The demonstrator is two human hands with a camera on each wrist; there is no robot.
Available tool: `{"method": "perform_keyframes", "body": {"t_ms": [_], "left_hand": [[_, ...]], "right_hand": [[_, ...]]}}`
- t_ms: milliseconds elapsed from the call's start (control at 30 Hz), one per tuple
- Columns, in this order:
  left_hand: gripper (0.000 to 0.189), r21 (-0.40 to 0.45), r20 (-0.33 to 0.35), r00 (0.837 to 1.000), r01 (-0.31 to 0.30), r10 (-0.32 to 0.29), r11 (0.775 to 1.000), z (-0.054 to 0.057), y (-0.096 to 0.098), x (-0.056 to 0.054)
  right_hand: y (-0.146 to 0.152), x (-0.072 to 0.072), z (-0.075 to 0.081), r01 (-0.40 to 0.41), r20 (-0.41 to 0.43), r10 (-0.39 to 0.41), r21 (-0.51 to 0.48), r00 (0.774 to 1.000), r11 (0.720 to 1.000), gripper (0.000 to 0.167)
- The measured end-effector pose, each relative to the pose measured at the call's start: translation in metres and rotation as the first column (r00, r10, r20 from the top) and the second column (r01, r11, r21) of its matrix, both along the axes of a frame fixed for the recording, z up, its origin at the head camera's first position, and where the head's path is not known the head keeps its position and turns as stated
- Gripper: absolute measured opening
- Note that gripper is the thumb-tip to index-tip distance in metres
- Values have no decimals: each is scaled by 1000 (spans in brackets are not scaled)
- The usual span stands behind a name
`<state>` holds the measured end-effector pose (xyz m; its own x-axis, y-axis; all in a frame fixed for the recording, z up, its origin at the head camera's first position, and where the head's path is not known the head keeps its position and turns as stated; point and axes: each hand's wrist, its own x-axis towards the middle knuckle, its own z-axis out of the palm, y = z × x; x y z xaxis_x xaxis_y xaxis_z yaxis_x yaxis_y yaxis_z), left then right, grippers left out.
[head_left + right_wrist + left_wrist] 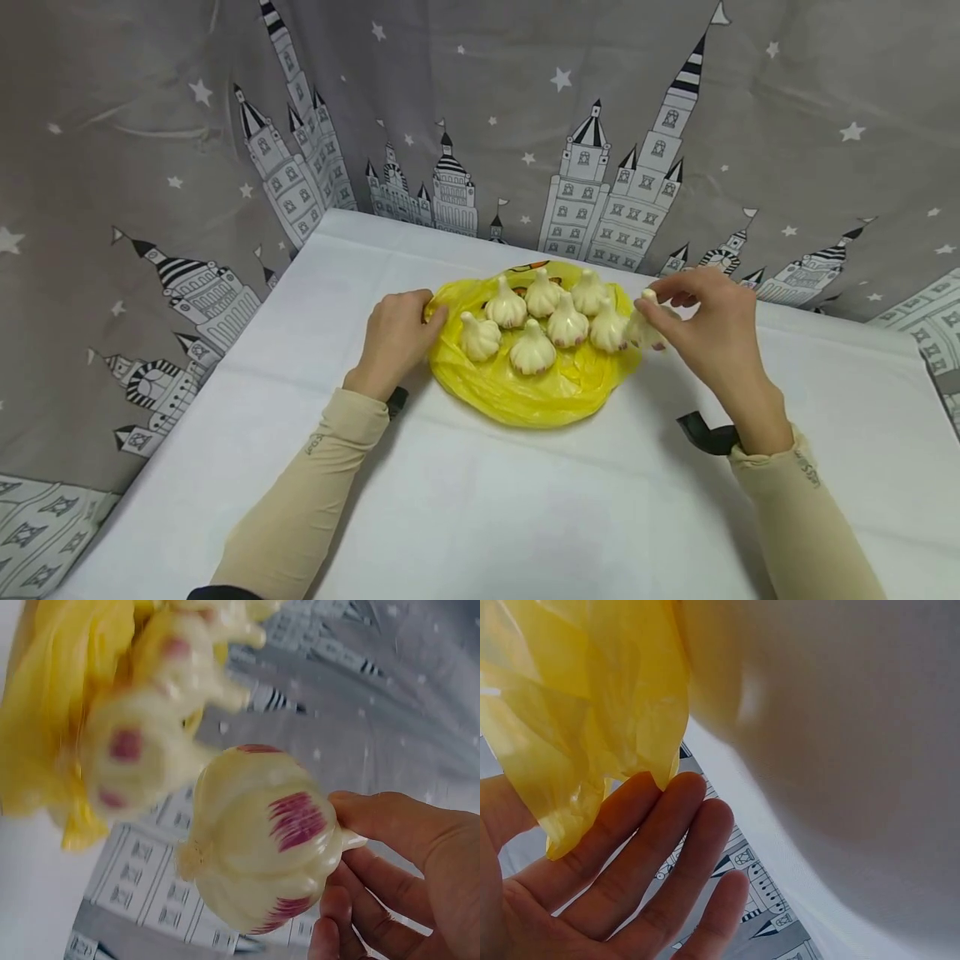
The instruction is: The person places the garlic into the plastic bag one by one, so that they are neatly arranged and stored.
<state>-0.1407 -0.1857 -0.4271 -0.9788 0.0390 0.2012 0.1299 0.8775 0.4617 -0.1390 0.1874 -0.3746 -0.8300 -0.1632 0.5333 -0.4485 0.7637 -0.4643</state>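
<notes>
A crumpled yellow plastic bag [517, 400] lies on the white table, with several garlic bulbs [532, 348] standing stem-up on it. At the bag's left edge, my left hand [397, 337] pinches the thin plastic between thumb and index finger; in the left wrist view the other fingers [682, 862] stretch out beneath it. My right hand [712, 325] holds one garlic bulb [645, 327] by its stem, over the bag's right edge. Seen from the right wrist, this bulb [259, 840] is creamy white with purple streaks, its root end facing away from the fingers.
White cloth covers the table [480, 508]. Behind it and along the left hangs a grey curtain [480, 75] printed with castles and stars. A black strap [708, 435] sticks out at the right wrist.
</notes>
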Motion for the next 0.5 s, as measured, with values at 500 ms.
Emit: {"method": "perform_keyframes", "body": {"t_ms": [500], "left_hand": [[27, 4, 7, 1000, 0, 0, 1000, 0, -1, 1]], "right_hand": [[-40, 14, -19, -120, 67, 123, -53, 990, 991, 14]]}}
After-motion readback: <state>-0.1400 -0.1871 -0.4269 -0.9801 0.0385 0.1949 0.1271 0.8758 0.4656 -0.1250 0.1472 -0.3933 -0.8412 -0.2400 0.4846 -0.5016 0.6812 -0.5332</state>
